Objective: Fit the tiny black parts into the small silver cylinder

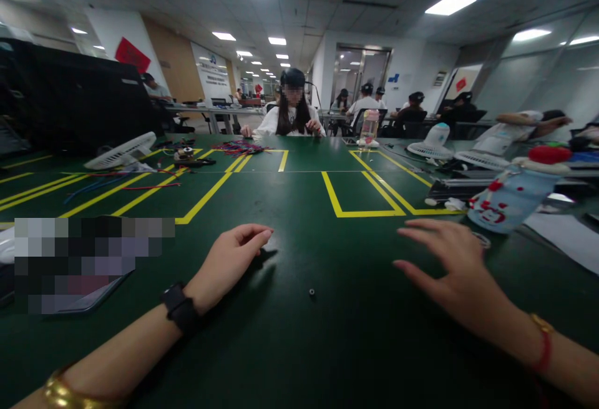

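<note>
I see my left hand [229,259] resting on the dark green counter [299,346], its fingers [262,233] curled close together with the tips nearly meeting; whether they pinch anything I cannot tell, though a small dark piece [269,253] lies on the counter just under them. My right hand [449,265] hovers palm down with its fingers spread wide and holding nothing, near a small ring [482,240] on the counter. Between my two hands, closer to me, a tiny dark nut [311,292] sits alone on the counter, apart from both. A pale blue bottle [510,200] lies tilted beyond my right hand. Yellow tape lines [362,212] mark boxes on the counter farther out. Across from me a person [292,115] sits with coloured wires [241,147] in front of them.
</note>
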{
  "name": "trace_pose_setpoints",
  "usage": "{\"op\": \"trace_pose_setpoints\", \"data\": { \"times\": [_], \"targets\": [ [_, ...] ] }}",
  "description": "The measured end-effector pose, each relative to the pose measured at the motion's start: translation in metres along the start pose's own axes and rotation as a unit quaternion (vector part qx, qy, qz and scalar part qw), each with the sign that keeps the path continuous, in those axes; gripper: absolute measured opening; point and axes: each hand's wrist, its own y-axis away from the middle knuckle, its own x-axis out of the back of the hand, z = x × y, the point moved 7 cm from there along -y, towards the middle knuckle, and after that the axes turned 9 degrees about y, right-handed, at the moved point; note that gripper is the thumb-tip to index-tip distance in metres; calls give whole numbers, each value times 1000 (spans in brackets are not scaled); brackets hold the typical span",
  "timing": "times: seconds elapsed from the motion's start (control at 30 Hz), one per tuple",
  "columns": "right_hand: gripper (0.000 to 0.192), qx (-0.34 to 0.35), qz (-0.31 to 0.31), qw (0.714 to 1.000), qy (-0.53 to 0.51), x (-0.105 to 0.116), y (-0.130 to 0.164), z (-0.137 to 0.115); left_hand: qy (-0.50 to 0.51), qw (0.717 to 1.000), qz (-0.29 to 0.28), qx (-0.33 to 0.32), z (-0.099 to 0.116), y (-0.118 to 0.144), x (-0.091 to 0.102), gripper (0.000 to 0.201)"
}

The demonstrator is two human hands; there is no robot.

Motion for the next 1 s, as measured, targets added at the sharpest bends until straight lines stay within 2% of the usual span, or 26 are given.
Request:
{"op": "trace_pose_setpoints", "data": {
  "times": [0.07,0.13,0.2,0.23,0.27,0.33,0.47,0.53,0.6,0.67,0.73,1.0],
  "targets": [
    [39,82,-89,986,-116,-10,-10,-67,-2,1000,3,-2,0,1,0,37],
    [31,123,-145,963,-191,-18,-18,-118,-5,1000,7,-5,0,1,1,37],
    [21,135,-164,950,-229,-22,-26,-142,-7,1000,9,-5,0,2,2,38],
    [19,130,-163,949,-238,-22,-31,-141,-8,1000,9,-5,0,2,3,38],
    [19,117,-157,951,-240,-22,-35,-132,-8,1000,8,-3,-1,2,3,39],
    [21,75,-134,964,-218,-16,-40,-94,-7,1000,6,-3,0,3,3,40],
    [27,-50,-70,995,-47,10,-31,22,0,1000,4,-6,0,1,2,39],
    [31,-139,-97,985,41,19,-16,76,3,1000,3,-5,0,0,1,37],
    [34,-219,-161,960,72,21,1,113,5,1000,3,-6,-1,0,0,36],
    [35,-272,-205,938,66,22,13,131,5,1000,4,-7,-1,0,0,36],
    [33,-294,-214,930,61,23,17,136,4,1000,5,-8,-1,0,0,36],
    [39,-281,-191,939,59,24,12,132,-4,1000,7,-9,0,2,1,34]
  ]
}}
